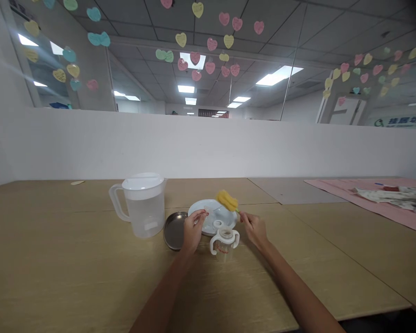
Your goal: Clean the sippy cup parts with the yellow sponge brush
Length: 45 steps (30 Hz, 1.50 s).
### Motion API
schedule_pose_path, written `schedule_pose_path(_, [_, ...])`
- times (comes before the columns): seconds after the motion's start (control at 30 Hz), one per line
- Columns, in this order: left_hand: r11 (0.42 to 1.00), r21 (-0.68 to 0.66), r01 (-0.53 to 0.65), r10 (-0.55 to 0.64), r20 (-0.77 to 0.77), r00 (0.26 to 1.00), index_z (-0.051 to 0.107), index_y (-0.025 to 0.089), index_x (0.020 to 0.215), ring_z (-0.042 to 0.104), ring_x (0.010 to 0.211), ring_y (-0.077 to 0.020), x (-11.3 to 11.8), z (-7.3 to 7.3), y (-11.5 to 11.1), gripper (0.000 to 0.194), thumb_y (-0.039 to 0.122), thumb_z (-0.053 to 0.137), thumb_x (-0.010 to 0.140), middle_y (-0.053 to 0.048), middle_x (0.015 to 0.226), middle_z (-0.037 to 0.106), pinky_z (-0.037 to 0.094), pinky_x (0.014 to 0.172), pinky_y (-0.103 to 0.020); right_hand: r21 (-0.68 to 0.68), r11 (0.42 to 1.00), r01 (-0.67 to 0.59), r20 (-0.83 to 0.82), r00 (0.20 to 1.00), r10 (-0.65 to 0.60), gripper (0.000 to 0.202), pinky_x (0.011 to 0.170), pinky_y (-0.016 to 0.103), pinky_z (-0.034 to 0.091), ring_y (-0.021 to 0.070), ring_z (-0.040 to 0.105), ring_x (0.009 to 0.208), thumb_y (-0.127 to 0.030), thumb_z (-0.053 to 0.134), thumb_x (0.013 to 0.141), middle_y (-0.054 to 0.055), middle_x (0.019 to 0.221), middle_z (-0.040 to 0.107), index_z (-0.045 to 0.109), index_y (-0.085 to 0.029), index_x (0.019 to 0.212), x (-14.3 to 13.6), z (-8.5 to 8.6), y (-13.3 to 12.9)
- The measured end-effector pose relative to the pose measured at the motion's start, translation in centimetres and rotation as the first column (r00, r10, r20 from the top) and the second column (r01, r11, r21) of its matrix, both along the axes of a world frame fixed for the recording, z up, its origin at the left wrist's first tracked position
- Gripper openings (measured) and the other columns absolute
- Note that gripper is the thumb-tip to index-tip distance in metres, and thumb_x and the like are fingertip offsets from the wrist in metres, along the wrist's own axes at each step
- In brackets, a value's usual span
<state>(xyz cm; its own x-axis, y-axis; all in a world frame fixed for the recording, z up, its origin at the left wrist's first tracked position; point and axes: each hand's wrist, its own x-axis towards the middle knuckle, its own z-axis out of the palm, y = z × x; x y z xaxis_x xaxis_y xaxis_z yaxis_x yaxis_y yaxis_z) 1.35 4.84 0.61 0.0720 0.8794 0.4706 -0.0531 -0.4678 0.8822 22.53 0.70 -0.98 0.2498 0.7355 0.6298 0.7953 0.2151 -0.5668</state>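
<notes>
Your right hand [253,227] grips the green handle of a yellow sponge brush [226,200], its head angled up and left over a round white plate [198,204]. Your left hand [194,229], nearer the dark metal dish [173,233], seems to pinch a small translucent piece [208,211]. A clear two-handled cup [223,249] stands open between your wrists; its contents are unclear.

My left hand [193,230] covers part of the white plate [225,215], anything at its fingertips is too small to tell, and the pink cloth [343,190] runs off-frame
</notes>
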Motion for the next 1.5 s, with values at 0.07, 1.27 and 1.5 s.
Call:
schedule_pose_path(0.07, [1.0,0.004,0.018,-0.018,-0.016,1.0,0.065,0.018,0.083,0.066,0.088,-0.0191,0.0,0.3,-0.3,0.018,0.031,0.055,0.075,-0.006,0.089,0.072,0.049,0.083,-0.031,-0.028,0.998,0.048,0.167,0.985,-0.043,0.064,0.052,0.023,0.026,0.0119,0.045,0.052,-0.061,0.025,0.085,0.003,0.052,0.054,0.056,-0.015,0.053,0.5,0.0,0.2])
schedule_pose_path(1.27, [0.929,-0.29,0.232,-0.031,0.562,0.827,0.069,0.016,0.081,0.06,0.102,-0.0189,-0.6,0.5,0.8,0.017,0.024,0.07,0.067,-0.006,0.099,0.069,0.047,0.091,-0.03,0.219,0.951,-0.219,0.532,0.844,0.071,0.032,0.058,0.02,0.039,0.0101,0.056,0.063,-0.023,0.04,0.088,0.005,0.076,0.065,0.067,-0.02,0.103,1.0,-0.7,0.1])
schedule_pose_path(1.5, [0.931,-0.257,0.258,-0.082,0.544,0.835,0.069,0.013,0.082,0.062,0.094,-0.0191,-0.5,1.2,0.1,0.026,0.027,0.074,0.061,-0.008,0.091,0.069,0.046,0.087,-0.03,0.4,0.888,-0.227,0.435,0.9,0.034,0.026,0.054,0.02,0.039,0.0091,0.055,0.056,-0.02,0.044,0.087,0.004,0.065,0.063,0.067,-0.016,0.098,0.6,-0.3,-0.2])
